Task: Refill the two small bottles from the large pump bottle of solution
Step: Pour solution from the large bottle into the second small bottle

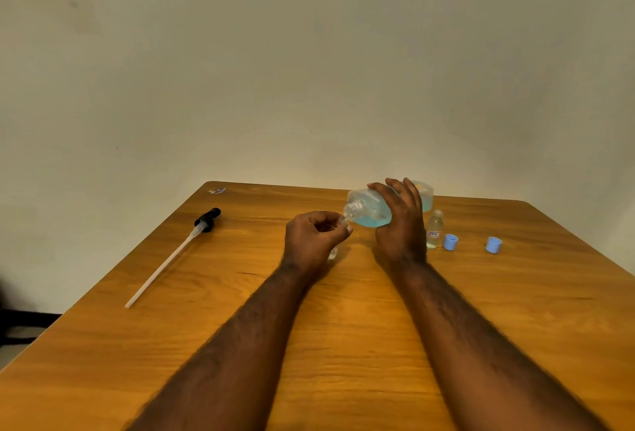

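Observation:
My right hand (401,221) grips the large clear bottle (369,209) of blue solution, tipped on its side with its open neck pointing left and down. My left hand (311,240) holds a small clear bottle (332,252), mostly hidden in my fingers, its mouth right at the large bottle's neck. The second small bottle (434,228) stands upright and uncapped just right of my right hand. Two light blue caps (450,242) (493,245) lie on the table to its right.
The black pump head with its long white tube (171,255) lies on the wooden table (240,327) at the left. A small wrapper scrap (217,191) sits near the far left corner. A plain wall rises behind the table.

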